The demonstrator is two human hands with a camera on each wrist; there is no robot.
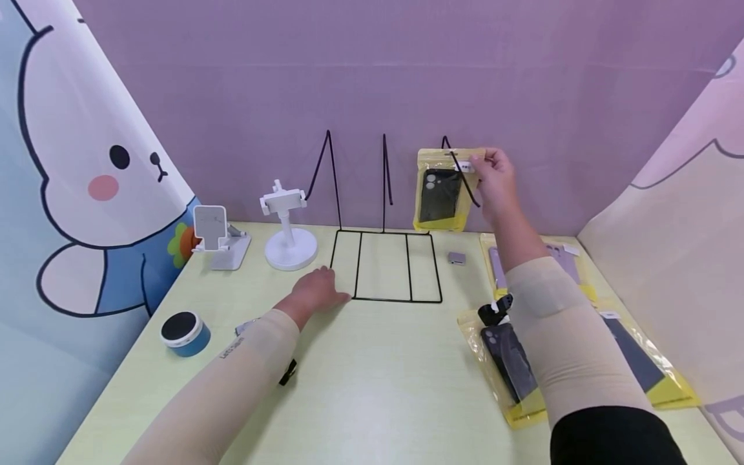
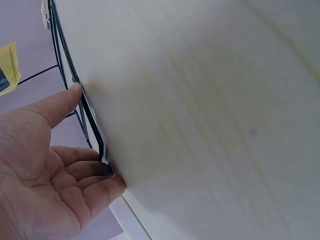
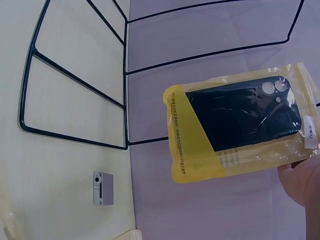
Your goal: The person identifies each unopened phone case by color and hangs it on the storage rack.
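Note:
My right hand [image 1: 496, 184] pinches the upper right corner of a yellow-edged clear bag [image 1: 447, 194]. Inside it shows a black phone case [image 3: 245, 112] with camera cutouts. The bag hangs upright at the right hook [image 1: 467, 186] of a black wire display rack [image 1: 398, 301], the hook's arm crossing in front of it near the top slot. At the front left corner of the rack's base, my left hand [image 1: 316, 290] holds the wire low at the tabletop. Its thumb presses one bar and its fingers curl at the corner, as the left wrist view shows.
Left of the rack stand a white round-based phone holder [image 1: 290, 248], a folding phone stand [image 1: 210, 229] and a blue round speaker [image 1: 186, 334]. Right of it lie a small grey gadget [image 1: 456, 258] and several bagged phone cases [image 1: 508, 361]. A purple backdrop [image 1: 261, 77] rises behind.

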